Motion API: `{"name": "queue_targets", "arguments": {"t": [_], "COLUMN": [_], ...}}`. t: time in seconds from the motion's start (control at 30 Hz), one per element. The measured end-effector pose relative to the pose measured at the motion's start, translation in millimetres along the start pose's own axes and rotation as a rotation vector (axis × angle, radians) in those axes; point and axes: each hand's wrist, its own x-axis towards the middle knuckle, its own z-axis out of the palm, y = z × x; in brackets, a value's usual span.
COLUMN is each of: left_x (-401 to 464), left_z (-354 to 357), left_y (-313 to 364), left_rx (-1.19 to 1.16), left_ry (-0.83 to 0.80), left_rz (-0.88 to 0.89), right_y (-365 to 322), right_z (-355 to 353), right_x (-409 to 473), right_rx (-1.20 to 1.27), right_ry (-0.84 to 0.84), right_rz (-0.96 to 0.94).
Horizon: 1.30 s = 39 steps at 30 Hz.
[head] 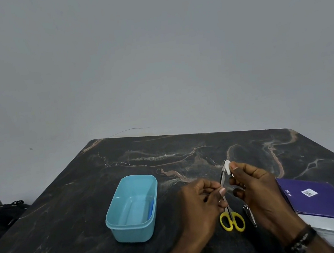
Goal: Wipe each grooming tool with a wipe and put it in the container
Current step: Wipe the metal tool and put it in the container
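Tweezers (222,177) are pinched by the left hand (201,202) above the tabletop's near edge, rubbed with a wipe (228,166) pinched by the right hand (254,187); a slip is risked, short of the container (132,208).

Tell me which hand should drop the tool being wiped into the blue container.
Left, probably. The left hand already pinches the slim metal tool at its lower end and sits beside the blue container. The right hand holds the white wipe on the tool's tip, farther away.
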Motion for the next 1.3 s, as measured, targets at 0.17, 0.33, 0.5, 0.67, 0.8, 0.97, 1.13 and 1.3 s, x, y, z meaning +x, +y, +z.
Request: {"name": "queue_targets", "arguments": {"t": [0.17,0.33,0.5,0.67,0.8,0.97,1.13,1.3], "left_x": [-0.4,0.2,0.0,-1.2,-0.6,-0.3,-2.2,-2.5], "left_z": [0.4,0.3,-0.1,0.2,0.0,-2.7,-0.3,1.1], "left_y": [-0.2,0.0,1.4,-1.3,-0.6,1.2,1.4,-0.8], "left_rx": [-0.009,-0.028,-0.043,0.006,0.006,0.03,0.013,0.013], "left_ry": [-0.011,-0.01,-0.02,-0.053,-0.022,-0.013,-0.066,-0.056], "left_rz": [-0.009,-0.02,-0.022,-0.026,-0.018,-0.001,-0.027,-0.016], "right_y": [0.8,-1.8,-2.6,-0.8,-1.2,-3.4,-3.8,-3.6], "right_z": [0.1,0.6,-0.3,-0.4,-1.7,-2.2,-1.4,-2.8], "right_x": [-0.7,-2.8,-5.5,-2.7,-3.9,-6.4,-4.8,-3.1], "right_rx": [-0.003,-0.004,-0.032,-0.049,-0.066,-0.105,-0.04,-0.041], "right_ry": [-0.016,-0.068,-0.13,-0.117,-0.169,-0.215,-0.111,-0.128], "right_rz": [0.0,-0.002,-0.056,-0.097,-0.07,-0.032,-0.057,-0.025]}}
